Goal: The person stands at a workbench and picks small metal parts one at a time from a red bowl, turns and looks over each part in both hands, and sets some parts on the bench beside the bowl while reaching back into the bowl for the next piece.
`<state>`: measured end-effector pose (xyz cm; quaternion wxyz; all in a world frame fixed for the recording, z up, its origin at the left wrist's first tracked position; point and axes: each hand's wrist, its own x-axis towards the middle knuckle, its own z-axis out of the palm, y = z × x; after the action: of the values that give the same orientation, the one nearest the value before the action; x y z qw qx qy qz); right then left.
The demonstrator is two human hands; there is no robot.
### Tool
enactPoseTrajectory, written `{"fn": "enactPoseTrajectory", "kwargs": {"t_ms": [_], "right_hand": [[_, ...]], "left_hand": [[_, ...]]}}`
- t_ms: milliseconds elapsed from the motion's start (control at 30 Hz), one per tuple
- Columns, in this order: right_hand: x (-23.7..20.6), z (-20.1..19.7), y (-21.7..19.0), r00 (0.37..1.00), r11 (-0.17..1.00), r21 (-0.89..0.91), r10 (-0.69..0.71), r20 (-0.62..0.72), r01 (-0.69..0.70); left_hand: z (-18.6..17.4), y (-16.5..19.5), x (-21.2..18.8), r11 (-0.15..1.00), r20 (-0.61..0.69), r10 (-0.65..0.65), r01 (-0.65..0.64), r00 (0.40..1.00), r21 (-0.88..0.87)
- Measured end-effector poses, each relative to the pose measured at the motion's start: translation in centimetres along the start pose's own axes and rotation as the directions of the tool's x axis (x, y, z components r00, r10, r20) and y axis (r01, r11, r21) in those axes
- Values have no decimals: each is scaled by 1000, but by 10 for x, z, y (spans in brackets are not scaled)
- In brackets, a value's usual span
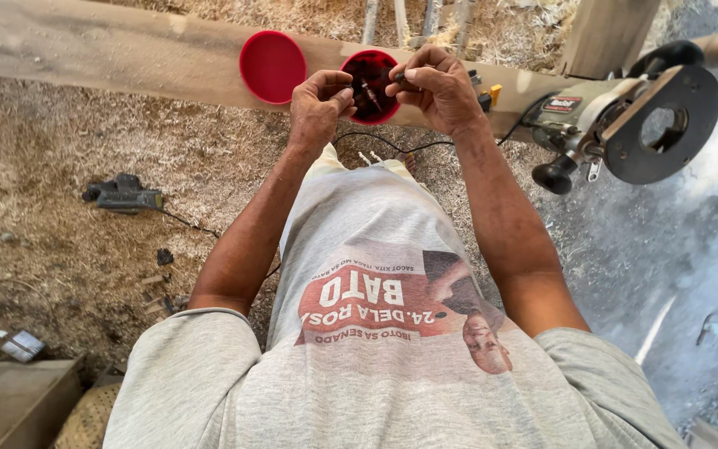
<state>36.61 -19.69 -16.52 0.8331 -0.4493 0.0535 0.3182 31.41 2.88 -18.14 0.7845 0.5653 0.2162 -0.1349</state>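
My left hand (319, 106) and my right hand (434, 86) are raised together over a long wooden plank (126, 54). Between them stands an open red round container (370, 69) with small metal bits inside. My left fingers pinch a thin metal bit just in front of the container. Those of my right hand close on a small dark part beside the container's right rim. A red round lid (272, 66) lies flat on the plank, just left of the container.
A power router (625, 125) with a round black base lies on its side at the right end of the plank. A dark power tool (124, 194) with a cord lies on the sawdust-covered ground at left. A wooden post (604, 33) rises behind.
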Motion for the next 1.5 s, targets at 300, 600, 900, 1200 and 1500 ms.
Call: {"fn": "enactPoseTrajectory", "kwargs": {"t_ms": [300,600,900,1200,1500], "right_hand": [[-20,-5,20,996,980,183,-69,-64,80],[-20,12,37,980,933,-355,-123,-159,60],[1,3,26,927,659,-750,-313,-205,57],[-31,-33,28,808,837,-546,-303,-506,-28],[-44,-31,37,525,748,-645,-491,-695,-155]], "left_hand": [[10,-2,9,999,199,33,-29,979,-27],[2,2,16,995,39,97,-96,994,-20],[-23,14,12,989,-2,149,-149,989,22],[-9,2,16,995,98,103,-101,990,-26],[-8,9,27,988,135,137,-146,981,57]]}}
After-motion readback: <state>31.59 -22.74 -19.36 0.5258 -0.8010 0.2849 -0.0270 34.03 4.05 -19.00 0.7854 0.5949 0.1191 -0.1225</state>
